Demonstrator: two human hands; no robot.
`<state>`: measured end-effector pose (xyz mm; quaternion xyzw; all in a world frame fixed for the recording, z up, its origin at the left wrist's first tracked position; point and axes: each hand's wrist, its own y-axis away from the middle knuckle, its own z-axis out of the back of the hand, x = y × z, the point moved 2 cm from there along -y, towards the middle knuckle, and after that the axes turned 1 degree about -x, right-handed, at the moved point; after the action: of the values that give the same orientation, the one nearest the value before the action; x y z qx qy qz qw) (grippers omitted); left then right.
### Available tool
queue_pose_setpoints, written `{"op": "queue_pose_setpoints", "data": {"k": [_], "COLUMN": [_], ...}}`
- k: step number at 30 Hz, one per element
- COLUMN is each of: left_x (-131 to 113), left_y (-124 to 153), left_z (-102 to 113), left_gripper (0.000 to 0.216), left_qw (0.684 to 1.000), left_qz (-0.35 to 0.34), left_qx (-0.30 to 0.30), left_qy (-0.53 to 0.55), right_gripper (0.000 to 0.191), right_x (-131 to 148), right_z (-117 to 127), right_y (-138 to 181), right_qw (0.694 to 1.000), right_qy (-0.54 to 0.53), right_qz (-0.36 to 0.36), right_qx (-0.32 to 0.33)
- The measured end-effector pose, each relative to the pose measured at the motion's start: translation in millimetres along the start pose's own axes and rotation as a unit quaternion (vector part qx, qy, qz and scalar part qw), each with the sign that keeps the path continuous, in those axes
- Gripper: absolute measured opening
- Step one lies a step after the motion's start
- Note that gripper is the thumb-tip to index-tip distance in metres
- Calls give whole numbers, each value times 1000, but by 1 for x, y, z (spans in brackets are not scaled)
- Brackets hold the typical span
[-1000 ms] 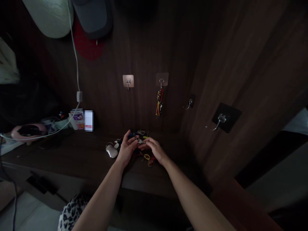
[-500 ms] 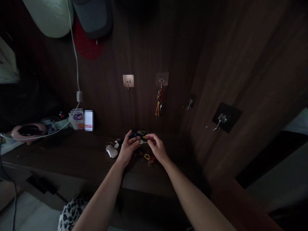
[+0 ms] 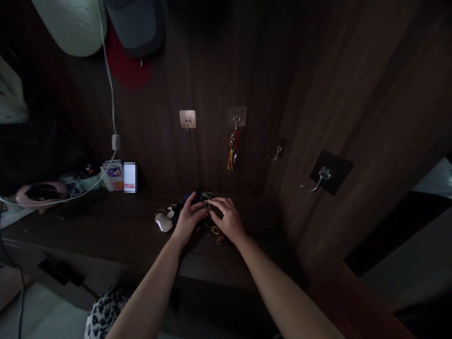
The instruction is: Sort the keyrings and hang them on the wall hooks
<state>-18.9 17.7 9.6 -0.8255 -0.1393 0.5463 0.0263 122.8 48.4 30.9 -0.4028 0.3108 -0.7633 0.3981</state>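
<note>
Over the dark wooden shelf, my left hand pinches a small metal key ring between thumb and fingers, the index finger raised. My right hand meets it from the other side, fingertips and thumb closed at the ring's right edge. Its fingers cover whatever else hangs from the ring. Behind the hands lies a bunch of keys. A silvery rounded fob rests left of my left hand, beside dark items. Below my right hand is a yellow loop with a brownish piece, partly covered.
Braided cords with a key hang from a wall hook. Other hooks stick out at the left and right. A lit phone leans by small boxes. A white cable runs down the wall, near hanging caps.
My right hand has moved left, up against the key ring in my left hand. The key that showed between the hands is now hidden. My left hand stays almost in place.
</note>
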Motion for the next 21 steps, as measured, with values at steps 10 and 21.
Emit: {"op": "queue_pose_setpoints", "data": {"k": [10,21], "left_x": [2,0], "left_y": [0,8], "left_z": [0,-11], "left_gripper": [73,79], "left_qw": [1000,993], "left_qz": [-1,35], "left_qx": [15,114], "left_qy": [22,-20], "right_gripper": [44,25], "right_x": [-6,-10], "right_z": [1,-4], "right_y": [1,2], "right_qw": [1000,997], "right_qy": [1,58], "right_qz": [-20,-47], "right_qx": [-4,-18]}}
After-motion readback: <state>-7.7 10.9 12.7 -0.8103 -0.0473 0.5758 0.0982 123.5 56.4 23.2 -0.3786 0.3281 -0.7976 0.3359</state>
